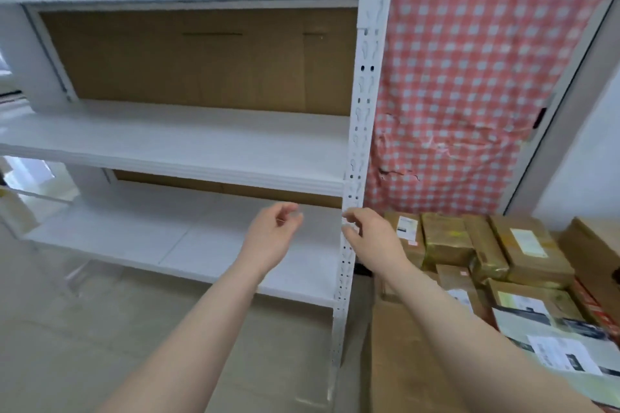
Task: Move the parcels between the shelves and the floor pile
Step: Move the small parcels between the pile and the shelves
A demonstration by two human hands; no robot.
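The likeliest slip, I judge, is a knock or a scrape. The right hand (369, 238) hovers just beside the upright post (356, 144) of the shelves (167, 147), a thin metal strip punched with slots and hard at the edges. A parcel swung in from the side could catch on it or pinch fingers against it. The parcels (486, 255) lie heaped on the floor (67, 345) to the right of the shelves, stacked unevenly, so pulling a low one could tip its neighbours. Their glossy tape may slide in a loose grip. The left hand (271, 235) and the right both hold nothing, fingers loosely curled. The shelf boards look smooth, white and flat. The parcels are brown cardboard blocks with paper labels. A wrinkled red checked cloth (469, 94) hangs behind.
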